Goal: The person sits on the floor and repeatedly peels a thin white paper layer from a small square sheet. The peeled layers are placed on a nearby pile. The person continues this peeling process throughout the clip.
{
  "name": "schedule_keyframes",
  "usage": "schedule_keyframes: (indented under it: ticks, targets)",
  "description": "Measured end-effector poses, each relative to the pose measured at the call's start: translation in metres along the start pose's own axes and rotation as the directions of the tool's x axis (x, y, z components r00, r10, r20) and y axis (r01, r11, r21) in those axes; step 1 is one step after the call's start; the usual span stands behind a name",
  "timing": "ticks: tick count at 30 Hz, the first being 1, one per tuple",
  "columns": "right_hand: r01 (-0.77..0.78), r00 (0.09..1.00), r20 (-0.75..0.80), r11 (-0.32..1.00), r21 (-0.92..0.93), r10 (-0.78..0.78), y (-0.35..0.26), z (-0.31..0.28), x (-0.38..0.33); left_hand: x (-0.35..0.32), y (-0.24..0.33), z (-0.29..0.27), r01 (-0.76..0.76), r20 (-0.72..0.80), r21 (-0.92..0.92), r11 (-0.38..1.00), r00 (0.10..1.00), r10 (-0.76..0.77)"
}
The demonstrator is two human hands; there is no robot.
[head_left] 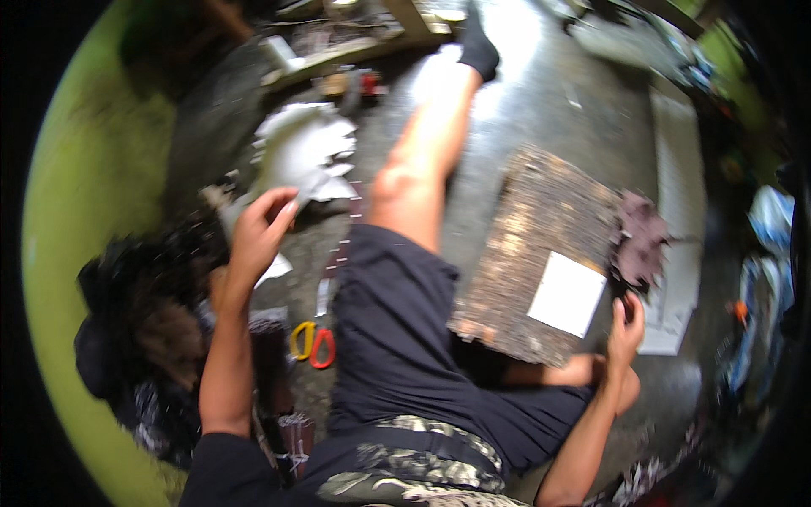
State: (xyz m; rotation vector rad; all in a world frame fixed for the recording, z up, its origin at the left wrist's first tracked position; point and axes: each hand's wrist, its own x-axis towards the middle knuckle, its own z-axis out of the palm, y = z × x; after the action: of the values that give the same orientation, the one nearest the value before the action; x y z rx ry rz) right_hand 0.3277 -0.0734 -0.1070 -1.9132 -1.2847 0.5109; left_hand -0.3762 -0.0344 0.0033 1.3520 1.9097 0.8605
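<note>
I sit on a dark floor with one bare leg point(422, 160) stretched forward in dark shorts. My left hand point(258, 230) reaches out to the left, its fingertips at the edge of a pile of torn white paper point(300, 152); the view is blurred and nothing shows in its grasp. My right hand point(627, 328) rests by the lower right edge of a brown speckled board point(524, 245), fingers raised and loosely apart. A white square sheet point(567, 294) lies on that board. A dark maroon crumpled piece point(639, 241) sits just beyond the right hand.
Scissors with one yellow and one red handle point(312, 343) lie on the floor by my left thigh. A white flat panel point(680, 220) lies at the right. Dark bags point(144, 321) sit at my left, wooden frames and clutter point(355, 42) at the back.
</note>
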Motion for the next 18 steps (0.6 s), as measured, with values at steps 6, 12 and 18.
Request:
schedule_keyframes:
  ticks: [6, 12, 18]
  targets:
    - [-0.016, 0.998, 0.058, 1.000, 0.012, 0.016, -0.018, 0.028, -0.053, 0.084, -0.073, -0.027, -0.083, -0.176, 0.298, 0.951, 0.974, 0.140]
    - [0.011, 0.997, 0.072, 0.998, -0.067, -0.006, -0.011, 0.023, -0.049, 0.124, -0.080, 0.036, 0.227, -0.376, 0.546, 0.806, 0.926, -0.006]
    - [0.065, 0.997, 0.036, 0.994, -0.082, -0.062, -0.012, 0.020, -0.059, 0.112, -0.089, 0.050, 0.154, -0.401, 0.512, 0.845, 0.913, 0.076]
